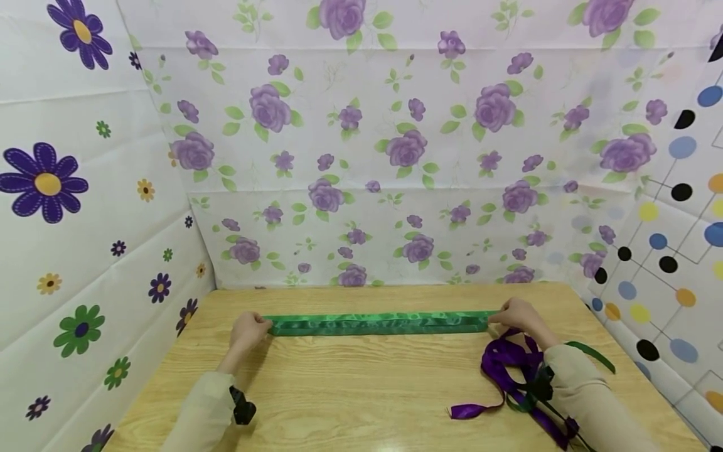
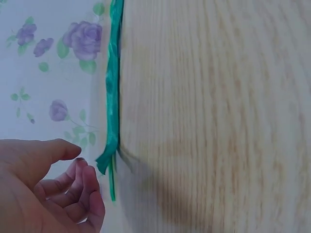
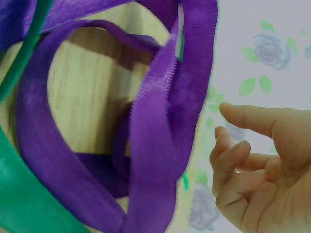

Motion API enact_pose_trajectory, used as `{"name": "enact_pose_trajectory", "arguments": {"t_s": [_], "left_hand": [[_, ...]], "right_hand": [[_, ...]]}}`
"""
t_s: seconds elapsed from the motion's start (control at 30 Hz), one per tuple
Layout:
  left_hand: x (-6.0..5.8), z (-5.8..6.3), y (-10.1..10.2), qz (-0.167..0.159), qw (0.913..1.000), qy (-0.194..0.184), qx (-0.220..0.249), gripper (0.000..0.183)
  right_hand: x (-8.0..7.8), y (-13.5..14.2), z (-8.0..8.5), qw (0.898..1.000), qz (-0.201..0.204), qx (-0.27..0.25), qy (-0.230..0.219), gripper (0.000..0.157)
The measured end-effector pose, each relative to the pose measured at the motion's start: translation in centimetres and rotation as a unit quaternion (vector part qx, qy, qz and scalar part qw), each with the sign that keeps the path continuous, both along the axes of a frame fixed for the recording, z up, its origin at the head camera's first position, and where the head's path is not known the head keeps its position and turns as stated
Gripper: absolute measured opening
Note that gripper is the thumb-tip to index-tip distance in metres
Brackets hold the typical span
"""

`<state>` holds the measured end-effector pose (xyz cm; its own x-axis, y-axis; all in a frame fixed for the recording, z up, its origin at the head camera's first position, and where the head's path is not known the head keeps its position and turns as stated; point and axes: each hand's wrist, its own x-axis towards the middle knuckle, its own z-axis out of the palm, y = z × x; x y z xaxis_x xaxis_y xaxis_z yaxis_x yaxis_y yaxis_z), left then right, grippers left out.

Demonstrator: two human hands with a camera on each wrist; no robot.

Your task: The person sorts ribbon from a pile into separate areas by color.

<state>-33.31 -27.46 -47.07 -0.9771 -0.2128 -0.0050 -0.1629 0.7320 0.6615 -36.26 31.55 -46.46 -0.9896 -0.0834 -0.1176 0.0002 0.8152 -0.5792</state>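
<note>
Head view shows left hand (image 1: 246, 333) and right hand (image 1: 524, 319), fingers loose, ungripping, at opposite ends of a green ribbon (image 1: 378, 324).

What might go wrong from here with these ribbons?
First, the green ribbon may slip or slacken: neither wrist view shows a firm pinch by the left hand or right hand. Second, the purple ribbon lies in loops close to the right wrist's black camera and might snag. Third, a green strand crosses those loops, so pulling either could tangle both.
</note>
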Motion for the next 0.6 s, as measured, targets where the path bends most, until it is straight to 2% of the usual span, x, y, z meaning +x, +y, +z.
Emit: {"name": "enact_pose_trajectory", "arguments": {"t_s": [0.13, 0.3, 0.43, 0.53, 0.6], "left_hand": [[0.4, 0.6, 0.6, -0.026, 0.9993, 0.023, 0.011, 0.022], [1.0, 0.9, 1.3, -0.060, 0.9969, 0.032, 0.040, 0.027], [1.5, 0.9, 1.8, -0.078, 0.9948, 0.038, 0.052, 0.024], [1.9, 1.0, 2.2, -0.092, 0.9931, 0.035, 0.063, 0.022], [2.3, 1.1, 2.4, -0.101, 0.9918, 0.018, 0.076, 0.021]], "right_hand": [[0.6, 0.6, 0.8, 0.999, 0.011, -0.027, -0.026, 0.035], [1.4, 1.1, 1.7, 0.998, 0.041, -0.036, -0.040, 0.039], [2.3, 1.4, 2.2, 0.997, 0.063, -0.033, -0.036, 0.032], [3.2, 1.5, 2.4, 0.994, 0.087, -0.038, -0.049, 0.025], [3.8, 1.5, 2.5, 0.991, 0.116, -0.044, -0.060, 0.025]]}}
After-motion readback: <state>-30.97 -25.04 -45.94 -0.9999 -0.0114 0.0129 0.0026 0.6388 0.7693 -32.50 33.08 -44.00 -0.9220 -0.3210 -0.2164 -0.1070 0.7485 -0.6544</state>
